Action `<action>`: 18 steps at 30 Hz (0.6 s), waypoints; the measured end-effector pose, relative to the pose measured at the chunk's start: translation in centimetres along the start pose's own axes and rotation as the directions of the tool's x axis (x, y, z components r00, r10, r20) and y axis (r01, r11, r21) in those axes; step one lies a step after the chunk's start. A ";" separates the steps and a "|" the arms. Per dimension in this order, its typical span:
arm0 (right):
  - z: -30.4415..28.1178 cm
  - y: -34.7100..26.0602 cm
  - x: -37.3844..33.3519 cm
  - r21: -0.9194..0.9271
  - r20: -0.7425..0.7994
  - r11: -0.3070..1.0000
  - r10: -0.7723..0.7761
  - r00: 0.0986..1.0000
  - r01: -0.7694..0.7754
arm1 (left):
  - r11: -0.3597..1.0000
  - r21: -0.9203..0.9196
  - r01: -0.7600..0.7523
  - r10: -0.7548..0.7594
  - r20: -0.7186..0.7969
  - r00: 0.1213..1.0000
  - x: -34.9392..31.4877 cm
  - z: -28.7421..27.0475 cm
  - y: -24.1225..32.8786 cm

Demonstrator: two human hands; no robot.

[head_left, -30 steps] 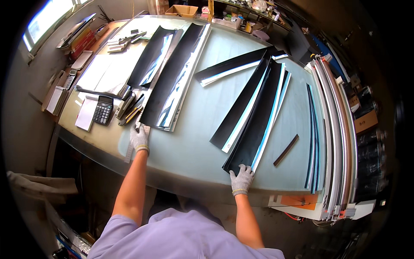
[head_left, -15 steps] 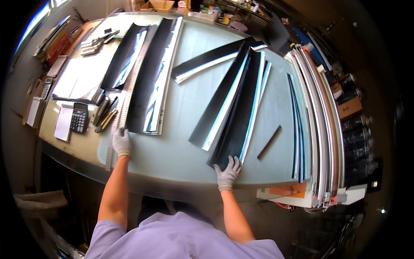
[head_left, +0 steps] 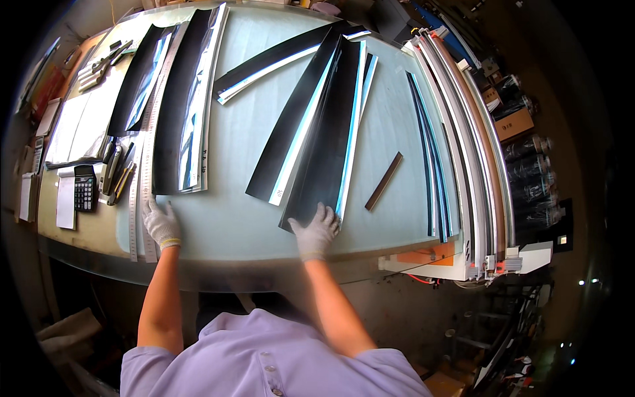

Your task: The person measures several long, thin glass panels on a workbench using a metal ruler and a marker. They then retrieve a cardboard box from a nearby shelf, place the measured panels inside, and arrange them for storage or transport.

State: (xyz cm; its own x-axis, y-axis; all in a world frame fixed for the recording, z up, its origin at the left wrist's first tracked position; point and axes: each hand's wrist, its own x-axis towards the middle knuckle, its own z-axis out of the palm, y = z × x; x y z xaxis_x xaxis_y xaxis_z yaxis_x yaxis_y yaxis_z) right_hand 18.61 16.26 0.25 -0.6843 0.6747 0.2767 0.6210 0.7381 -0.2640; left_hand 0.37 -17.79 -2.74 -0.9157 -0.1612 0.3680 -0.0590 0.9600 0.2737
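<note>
Both my hands wear pale knit gloves. My left hand [head_left: 161,221] lies at the near end of a long steel ruler [head_left: 151,132], its thumb spread from the fingers. A second ruler strip [head_left: 134,225] shows just left of it. My right hand [head_left: 316,233], fingers spread, rests on the near end of a long dark curved strip [head_left: 324,142] with a white and blue edge. Another dark strip [head_left: 281,145] fans out to its left, and one more [head_left: 278,66] slants behind them. Left of these, beside the ruler, lies a wide dark strip [head_left: 178,99] with a shiny film edge.
A short brown bar [head_left: 383,182] and thin dark-blue strips [head_left: 430,159] lie to the right. Long rails [head_left: 473,159] line the table's right side. On the left are a calculator [head_left: 85,188], a notepad [head_left: 66,202], yellow cutters [head_left: 122,182] and white papers [head_left: 76,129].
The whole scene has shifted left and up in the picture. My left thumb has spread away from the fingers, and two ruler ends now show apart there. My right hand stays at the dark strip's near end.
</note>
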 end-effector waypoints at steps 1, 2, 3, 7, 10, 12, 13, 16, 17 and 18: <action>-0.3 -0.4 0.2 -0.037 -0.018 0.999 -0.023 1.000 0.023 | 1.000 -0.006 -0.002 0.002 0.006 1.000 0.0 0.0 0.0; -0.5 -0.6 0.3 -0.073 -0.036 0.996 -0.048 0.998 0.045 | 1.000 -0.011 -0.004 0.004 0.011 1.000 0.0 0.0 -0.1; -0.1 -0.2 0.3 -0.052 -0.043 0.995 -0.092 0.995 0.090 | 1.000 0.003 -0.012 0.012 0.003 1.000 0.0 -0.1 0.2; 1.1 2.0 0.8 0.088 -0.057 0.987 -0.131 0.990 0.136 | 1.000 0.016 0.015 -0.016 0.054 0.998 0.1 -0.7 1.3; -2.2 2.0 2.3 0.412 0.069 0.895 0.156 0.985 -0.171 | 1.000 0.022 0.002 -0.003 0.027 1.000 0.0 -0.8 1.0; -6.1 0.4 4.1 0.621 0.375 0.516 0.465 0.802 -0.590 | 1.000 0.014 0.007 -0.007 0.026 1.000 0.0 -1.0 0.5; -6.0 1.7 4.4 0.630 0.231 0.604 0.454 0.861 -0.488 | 1.000 0.017 0.004 -0.005 0.031 1.000 0.0 -0.8 0.6; -5.8 3.2 4.7 0.611 -0.083 0.762 0.330 0.940 -0.214 | 1.000 0.028 -0.006 0.005 0.032 0.999 -0.1 -0.3 0.8; -6.0 2.7 4.6 0.635 -0.108 0.758 0.281 0.954 -0.151 | 0.999 0.031 -0.011 0.010 0.024 1.000 -0.1 -0.2 0.7; -6.3 1.6 4.5 0.661 -0.135 0.745 0.227 0.965 -0.083 | 0.999 0.036 -0.012 0.011 0.009 1.000 -0.1 -0.4 0.4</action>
State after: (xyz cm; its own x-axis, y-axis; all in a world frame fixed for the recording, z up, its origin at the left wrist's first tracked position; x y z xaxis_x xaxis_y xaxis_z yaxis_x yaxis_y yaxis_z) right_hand 18.96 20.55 6.86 -0.4676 0.8193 0.3317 0.2667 0.4885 -0.8308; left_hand 0.57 -17.46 -2.32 -0.9198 -0.1483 0.3633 -0.0628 0.9695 0.2369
